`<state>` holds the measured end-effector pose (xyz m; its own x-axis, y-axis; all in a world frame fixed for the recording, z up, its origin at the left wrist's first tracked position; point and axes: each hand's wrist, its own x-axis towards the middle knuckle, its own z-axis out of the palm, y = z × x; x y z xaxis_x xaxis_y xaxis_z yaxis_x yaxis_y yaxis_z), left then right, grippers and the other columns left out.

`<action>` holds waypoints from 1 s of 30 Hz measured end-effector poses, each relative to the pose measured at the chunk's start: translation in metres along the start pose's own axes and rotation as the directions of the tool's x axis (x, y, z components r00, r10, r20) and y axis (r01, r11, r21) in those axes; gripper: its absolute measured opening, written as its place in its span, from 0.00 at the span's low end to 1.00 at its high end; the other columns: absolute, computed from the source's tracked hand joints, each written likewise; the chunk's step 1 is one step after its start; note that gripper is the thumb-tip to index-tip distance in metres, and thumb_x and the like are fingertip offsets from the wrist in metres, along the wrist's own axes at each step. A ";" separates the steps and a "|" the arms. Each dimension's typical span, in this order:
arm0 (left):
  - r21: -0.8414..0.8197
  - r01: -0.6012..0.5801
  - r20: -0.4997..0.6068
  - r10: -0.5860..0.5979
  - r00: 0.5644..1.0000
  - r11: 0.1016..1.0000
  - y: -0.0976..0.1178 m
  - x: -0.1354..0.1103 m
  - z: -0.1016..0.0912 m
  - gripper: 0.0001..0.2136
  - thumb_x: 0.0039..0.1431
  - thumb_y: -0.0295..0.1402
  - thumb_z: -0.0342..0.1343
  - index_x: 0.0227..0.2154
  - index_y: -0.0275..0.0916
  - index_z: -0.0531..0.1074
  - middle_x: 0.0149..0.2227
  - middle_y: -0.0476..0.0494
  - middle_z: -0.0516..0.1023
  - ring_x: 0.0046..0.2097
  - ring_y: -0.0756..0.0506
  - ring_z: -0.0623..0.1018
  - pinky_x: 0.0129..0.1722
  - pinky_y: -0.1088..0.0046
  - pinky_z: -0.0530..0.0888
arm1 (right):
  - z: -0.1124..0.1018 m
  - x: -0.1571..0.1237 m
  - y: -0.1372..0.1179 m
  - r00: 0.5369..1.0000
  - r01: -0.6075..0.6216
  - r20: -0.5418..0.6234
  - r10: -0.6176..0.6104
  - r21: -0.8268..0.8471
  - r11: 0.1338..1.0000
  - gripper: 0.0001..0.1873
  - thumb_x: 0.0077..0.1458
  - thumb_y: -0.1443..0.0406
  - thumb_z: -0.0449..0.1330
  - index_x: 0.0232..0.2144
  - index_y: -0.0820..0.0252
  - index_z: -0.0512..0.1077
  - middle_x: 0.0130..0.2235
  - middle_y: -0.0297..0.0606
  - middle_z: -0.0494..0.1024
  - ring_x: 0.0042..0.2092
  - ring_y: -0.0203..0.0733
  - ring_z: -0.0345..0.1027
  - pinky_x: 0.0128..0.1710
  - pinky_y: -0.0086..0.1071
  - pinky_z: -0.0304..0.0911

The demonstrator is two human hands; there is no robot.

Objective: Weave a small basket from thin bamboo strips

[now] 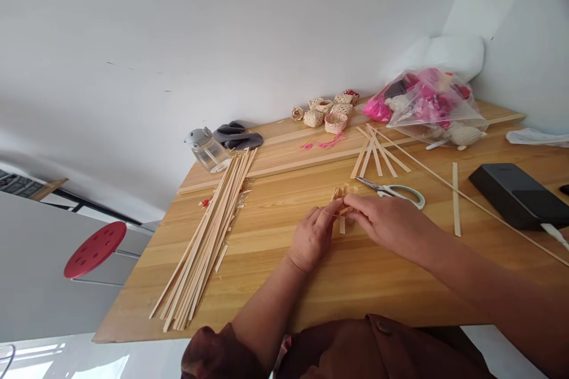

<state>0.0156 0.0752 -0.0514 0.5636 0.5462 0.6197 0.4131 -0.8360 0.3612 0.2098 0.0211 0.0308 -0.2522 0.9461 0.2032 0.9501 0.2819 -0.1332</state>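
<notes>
Both hands meet over a small piece of woven wood strips (341, 191), with strip ends sticking out at its top and bottom. My left hand (315, 232) is closed on the piece's left side, thumb and fingers pinched. From the right, my right hand (377, 218) pinches the same piece with thumb and forefinger. The fingers hide most of the weave. Just beyond my right hand lie scissors (393, 190) with pale handles, blades apart. Short cut strips (376, 157) fan out behind them, and one short strip (456, 198) lies to the right.
A bundle of long strips (208, 237) lies at left, near a clear jug (207, 151) and a dark grey cloth item (237, 135). Small woven baskets (335, 122) stand at the back. A plastic bag of yarn (435, 100) and a black box (518, 192) are at right.
</notes>
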 end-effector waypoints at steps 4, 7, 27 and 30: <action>-0.062 0.028 -0.010 -0.029 1.000 0.998 0.003 0.003 -0.002 0.16 0.72 0.27 0.48 0.60 0.40 0.65 0.46 0.42 0.83 0.46 0.49 0.81 0.49 0.72 0.79 | -0.004 0.009 0.009 0.999 0.045 -0.024 -0.043 0.095 0.994 0.10 0.67 0.67 0.53 0.37 0.56 0.74 0.37 0.39 0.81 0.37 0.45 0.75 0.31 0.33 0.55; -0.167 0.087 0.020 -0.085 0.996 0.982 0.011 0.007 -0.006 0.18 0.70 0.29 0.52 0.60 0.41 0.62 0.47 0.43 0.83 0.40 0.51 0.81 0.44 0.74 0.79 | -0.010 0.013 0.010 0.997 0.072 -0.021 -0.069 0.155 0.985 0.11 0.66 0.68 0.52 0.34 0.58 0.74 0.36 0.39 0.80 0.37 0.44 0.74 0.33 0.33 0.56; -0.530 0.740 0.673 -0.324 0.665 0.414 0.083 -0.035 -0.072 0.36 0.51 0.38 0.73 0.59 0.42 0.62 0.32 0.51 0.79 0.32 0.50 0.78 0.33 0.76 0.70 | -0.031 -0.052 -0.024 0.935 -0.202 0.351 -0.053 0.649 0.733 0.14 0.59 0.54 0.61 0.41 0.55 0.79 0.23 0.26 0.67 0.25 0.36 0.58 0.25 0.30 0.52; -0.570 0.747 0.649 -0.370 0.664 0.341 0.090 -0.048 -0.065 0.34 0.48 0.38 0.75 0.54 0.41 0.64 0.31 0.50 0.80 0.30 0.51 0.78 0.30 0.78 0.70 | -0.032 -0.060 -0.023 0.925 -0.215 0.378 -0.044 0.614 0.760 0.15 0.58 0.53 0.62 0.40 0.56 0.79 0.20 0.24 0.63 0.23 0.35 0.54 0.24 0.30 0.49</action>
<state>-0.0207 -0.0294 -0.0038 0.6858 0.7066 -0.1744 0.1542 0.0931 0.9836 0.2083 -0.0470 0.0524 -0.3443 0.9228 -0.1731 0.6637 0.1089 -0.7400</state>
